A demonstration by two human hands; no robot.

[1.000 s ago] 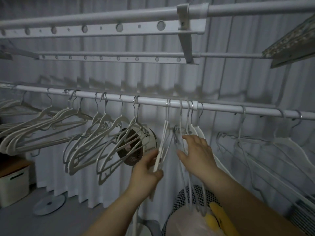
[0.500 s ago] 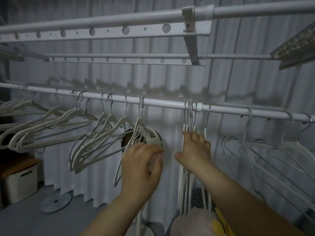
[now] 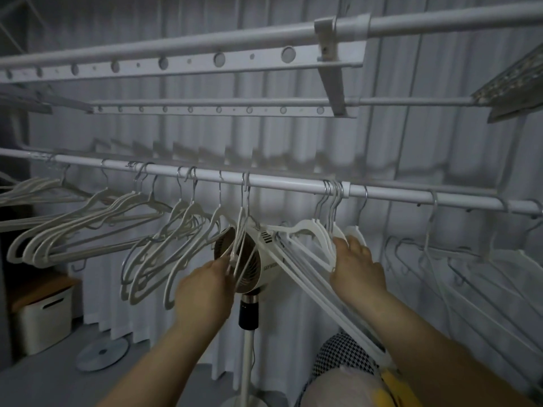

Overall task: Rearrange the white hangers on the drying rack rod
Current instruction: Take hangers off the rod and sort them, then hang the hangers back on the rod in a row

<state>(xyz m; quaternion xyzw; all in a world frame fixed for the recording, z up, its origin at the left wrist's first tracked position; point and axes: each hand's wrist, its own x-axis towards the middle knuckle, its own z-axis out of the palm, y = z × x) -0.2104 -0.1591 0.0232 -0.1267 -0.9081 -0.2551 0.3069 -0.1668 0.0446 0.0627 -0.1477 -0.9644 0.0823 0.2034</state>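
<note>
A white drying rack rod [image 3: 282, 185] runs across the view with white hangers hooked along it. My left hand [image 3: 205, 286] pinches the lower part of a hanger pair [image 3: 239, 239] hanging edge-on at the middle of the rod. My right hand [image 3: 355, 265] grips a bunch of several white hangers [image 3: 308, 233] hooked close together further right; their bodies swing out to the left and down. More hangers [image 3: 88, 221] hang turned sideways on the left part of the rod, and others [image 3: 458, 259] hang on the right.
A standing fan [image 3: 258, 265] sits just behind the hangers between my hands, on a pole with a round base. Upper rack bars [image 3: 205, 51] with holes run overhead. A white storage box [image 3: 44, 318] stands at lower left, a patterned laundry bag [image 3: 343, 359] at lower right.
My left hand moved from open in front of the fan to pinching the middle hanger pair. The bunch under my right hand turned from edge-on to fanned out leftward.
</note>
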